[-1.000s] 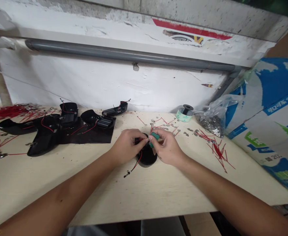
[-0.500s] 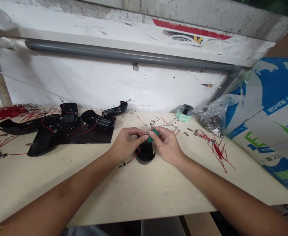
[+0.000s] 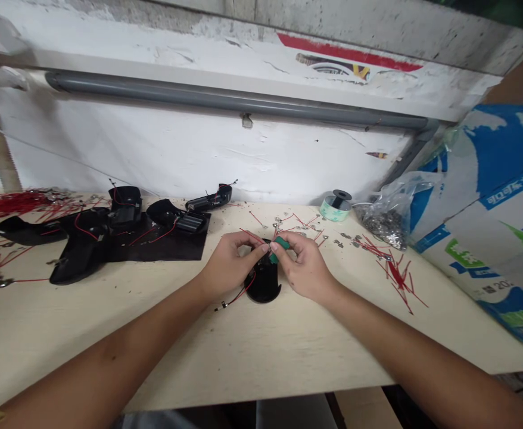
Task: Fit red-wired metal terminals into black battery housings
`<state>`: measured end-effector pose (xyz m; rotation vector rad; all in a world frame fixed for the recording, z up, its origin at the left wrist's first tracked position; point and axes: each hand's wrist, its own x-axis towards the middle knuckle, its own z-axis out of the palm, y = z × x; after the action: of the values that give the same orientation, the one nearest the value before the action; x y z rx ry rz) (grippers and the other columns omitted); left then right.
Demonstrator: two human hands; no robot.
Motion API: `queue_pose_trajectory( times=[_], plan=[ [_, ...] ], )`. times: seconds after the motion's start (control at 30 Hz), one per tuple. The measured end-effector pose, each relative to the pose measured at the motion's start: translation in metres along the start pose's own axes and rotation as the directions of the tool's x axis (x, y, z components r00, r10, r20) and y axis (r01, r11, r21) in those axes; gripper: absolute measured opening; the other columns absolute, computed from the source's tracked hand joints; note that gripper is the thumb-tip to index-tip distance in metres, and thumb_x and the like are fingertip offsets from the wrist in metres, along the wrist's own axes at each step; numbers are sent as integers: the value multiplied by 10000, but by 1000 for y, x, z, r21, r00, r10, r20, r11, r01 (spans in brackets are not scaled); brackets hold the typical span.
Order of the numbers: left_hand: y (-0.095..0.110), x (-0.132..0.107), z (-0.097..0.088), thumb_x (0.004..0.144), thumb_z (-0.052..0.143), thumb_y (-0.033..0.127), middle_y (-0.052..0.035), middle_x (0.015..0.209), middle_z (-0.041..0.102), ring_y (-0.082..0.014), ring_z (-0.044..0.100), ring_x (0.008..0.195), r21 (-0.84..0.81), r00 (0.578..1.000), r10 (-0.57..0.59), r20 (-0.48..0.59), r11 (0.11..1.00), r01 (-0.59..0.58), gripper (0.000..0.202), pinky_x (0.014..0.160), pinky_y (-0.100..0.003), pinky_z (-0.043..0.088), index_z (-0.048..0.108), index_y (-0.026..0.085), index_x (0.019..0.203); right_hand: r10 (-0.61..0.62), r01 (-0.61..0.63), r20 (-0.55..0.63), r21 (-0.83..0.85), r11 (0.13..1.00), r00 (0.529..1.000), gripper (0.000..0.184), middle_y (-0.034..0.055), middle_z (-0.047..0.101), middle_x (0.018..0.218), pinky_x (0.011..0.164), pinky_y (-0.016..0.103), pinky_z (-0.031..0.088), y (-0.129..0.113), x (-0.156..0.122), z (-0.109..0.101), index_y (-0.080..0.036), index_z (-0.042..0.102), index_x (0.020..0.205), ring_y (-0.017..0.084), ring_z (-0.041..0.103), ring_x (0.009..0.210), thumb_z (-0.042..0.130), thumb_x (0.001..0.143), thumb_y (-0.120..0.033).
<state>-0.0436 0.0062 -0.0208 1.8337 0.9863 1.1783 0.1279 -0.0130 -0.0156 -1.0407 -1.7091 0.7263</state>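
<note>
In the middle of the table, my left hand (image 3: 234,259) pinches a red wire (image 3: 253,236) between thumb and forefinger, close to a small metal piece at its end. A small green piece (image 3: 281,245) is gripped by the thumb and fingers of my right hand (image 3: 305,265); its kind I cannot make out. The fingertips of both hands nearly meet. Beneath them a black curved plastic housing (image 3: 264,289) rests on the table, partly covered by my hands. Red and black leads (image 3: 239,296) with a small dark tip come out at its left side.
More black housings (image 3: 80,247) with red wires lie at left, some on a black mat (image 3: 172,249). Red wires (image 3: 399,277) and small metal parts are scattered at right. A tape roll (image 3: 335,207), a plastic bag of metal parts (image 3: 386,217) and a blue-white box (image 3: 489,238) stand beyond.
The black housing under my hands has tilted so its inside faces up more. The red wire in my left hand now angles upward to the left. Both hands keep nearly the same place.
</note>
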Motion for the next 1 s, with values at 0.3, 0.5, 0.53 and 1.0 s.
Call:
queue_pose_trajectory(
  times=[0.3,0.5,0.53,1.0],
  plan=[
    [2,2,-3,852,639,311,-52,846,714,-177,636,824,39,1000,-17,18,999,16,176,807,-309,485,704,157,798,-19,18,-11,-41,999,1000,219,27,606,748,699,275,455,-1,2,-1,-168,616,774,170,555,733,564,916,-326],
    [-1,4,-6,825,661,367,-53,763,698,-186,636,756,62,995,-101,8,993,100,228,738,-320,506,683,148,766,198,-199,-40,-32,979,979,211,24,629,834,570,259,475,12,8,-17,-187,576,1082,140,580,610,532,913,-307],
    [-1,4,-6,824,660,374,-51,744,693,-187,635,742,58,993,-114,11,992,113,233,715,-318,507,682,149,769,273,-273,-6,-13,962,962,204,26,630,857,508,249,456,14,8,-20,-194,554,1084,130,567,555,515,911,-296],
    [-8,0,-7,843,651,316,-87,903,694,-180,660,804,39,994,-62,90,998,58,182,739,-303,546,696,140,833,250,-195,221,-245,950,943,229,20,619,623,517,250,379,4,3,-16,-176,651,661,159,556,598,593,849,-293]
  ],
)
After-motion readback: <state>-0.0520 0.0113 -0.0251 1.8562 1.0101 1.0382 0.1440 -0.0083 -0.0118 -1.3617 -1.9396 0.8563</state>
